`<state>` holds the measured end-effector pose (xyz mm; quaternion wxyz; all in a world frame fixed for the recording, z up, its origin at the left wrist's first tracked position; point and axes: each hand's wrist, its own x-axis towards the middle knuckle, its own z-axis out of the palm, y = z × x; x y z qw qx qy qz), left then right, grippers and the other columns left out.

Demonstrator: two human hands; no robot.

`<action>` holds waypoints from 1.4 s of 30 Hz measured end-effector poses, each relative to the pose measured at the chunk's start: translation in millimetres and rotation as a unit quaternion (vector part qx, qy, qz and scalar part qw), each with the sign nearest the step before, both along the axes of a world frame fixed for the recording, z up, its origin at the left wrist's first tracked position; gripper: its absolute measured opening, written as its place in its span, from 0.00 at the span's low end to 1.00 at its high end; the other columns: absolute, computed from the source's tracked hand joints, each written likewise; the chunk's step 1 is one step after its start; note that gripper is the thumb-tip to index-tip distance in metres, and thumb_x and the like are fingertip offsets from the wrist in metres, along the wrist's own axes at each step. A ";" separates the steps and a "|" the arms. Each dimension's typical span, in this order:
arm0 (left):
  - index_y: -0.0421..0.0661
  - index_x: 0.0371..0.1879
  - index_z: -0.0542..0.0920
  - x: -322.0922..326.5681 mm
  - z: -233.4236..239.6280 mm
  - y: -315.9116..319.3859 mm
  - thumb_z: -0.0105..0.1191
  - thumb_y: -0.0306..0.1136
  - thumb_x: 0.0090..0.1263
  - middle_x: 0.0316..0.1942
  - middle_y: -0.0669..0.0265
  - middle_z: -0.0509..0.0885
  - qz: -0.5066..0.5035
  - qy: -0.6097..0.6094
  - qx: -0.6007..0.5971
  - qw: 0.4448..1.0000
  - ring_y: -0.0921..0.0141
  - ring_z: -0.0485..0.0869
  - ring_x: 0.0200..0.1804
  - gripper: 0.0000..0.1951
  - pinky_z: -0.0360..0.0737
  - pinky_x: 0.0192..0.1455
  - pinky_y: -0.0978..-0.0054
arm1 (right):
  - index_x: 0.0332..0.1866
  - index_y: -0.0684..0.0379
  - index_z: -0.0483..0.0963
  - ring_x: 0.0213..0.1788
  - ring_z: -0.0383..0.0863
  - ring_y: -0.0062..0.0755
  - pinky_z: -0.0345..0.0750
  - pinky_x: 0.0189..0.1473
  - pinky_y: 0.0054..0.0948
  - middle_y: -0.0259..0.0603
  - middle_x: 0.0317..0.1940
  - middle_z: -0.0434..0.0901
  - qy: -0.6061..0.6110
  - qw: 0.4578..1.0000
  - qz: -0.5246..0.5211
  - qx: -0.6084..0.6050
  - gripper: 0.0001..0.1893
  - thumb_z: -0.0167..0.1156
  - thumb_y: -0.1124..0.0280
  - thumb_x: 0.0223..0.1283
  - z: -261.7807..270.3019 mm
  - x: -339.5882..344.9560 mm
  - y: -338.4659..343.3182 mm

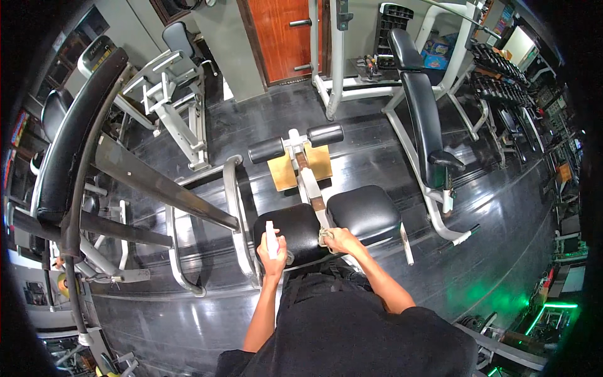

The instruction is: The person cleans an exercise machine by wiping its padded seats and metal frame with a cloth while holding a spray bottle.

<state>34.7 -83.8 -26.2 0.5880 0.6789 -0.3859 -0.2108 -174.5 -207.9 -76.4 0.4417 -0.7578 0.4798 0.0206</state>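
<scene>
My left hand point(273, 257) is closed around a white spray bottle point(271, 238) above the left black padded seat point(299, 226) of a gym bench. A crumpled, light-coloured cloth point(325, 237) is in my right hand point(340, 241), at the inner edge of that seat, by the gap between the two pads. The right black pad point(363, 212) lies just beyond my right hand. From between the pads a white metal beam point(310, 184) runs forward to two black foam rollers point(266, 150).
Yellowish plates point(283, 173) flank the beam. To the left a large machine with thick metal bars point(165, 184) rises close by. An adjustable black bench point(424, 118) stands at the right, before dumbbell racks point(501, 89). A wooden door point(282, 40) is at the back.
</scene>
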 end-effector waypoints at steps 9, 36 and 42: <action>0.39 0.45 0.78 10.3 3.1 -3.9 0.55 0.26 0.70 0.22 0.71 0.77 -0.055 0.006 0.003 0.998 0.80 0.78 0.24 0.08 0.76 0.26 0.80 | 0.53 0.51 0.81 0.53 0.82 0.47 0.78 0.55 0.39 0.50 0.56 0.79 -0.201 0.969 -0.043 -0.140 0.20 0.63 0.53 0.60 13.8 26.1 -6.8; 0.38 0.36 0.79 -11.4 3.8 52.3 0.56 0.25 0.66 0.24 0.60 0.82 0.020 -0.111 0.001 0.994 0.68 0.83 0.25 0.05 0.79 0.31 0.72 | 0.53 0.49 0.81 0.61 0.78 0.39 0.77 0.61 0.35 0.36 0.56 0.81 -0.096 0.966 0.168 -0.173 0.15 0.59 0.67 0.61 -45.5 116.7 -47.2; 0.37 0.34 0.79 -19.4 -3.3 52.8 0.59 0.24 0.59 0.25 0.58 0.80 0.004 -0.164 -0.066 0.984 0.58 0.81 0.29 0.07 0.79 0.36 0.65 | 0.53 0.45 0.80 0.62 0.78 0.37 0.78 0.62 0.34 0.35 0.58 0.80 -0.243 0.859 0.361 -0.270 0.17 0.60 0.69 0.57 -36.5 136.5 -37.0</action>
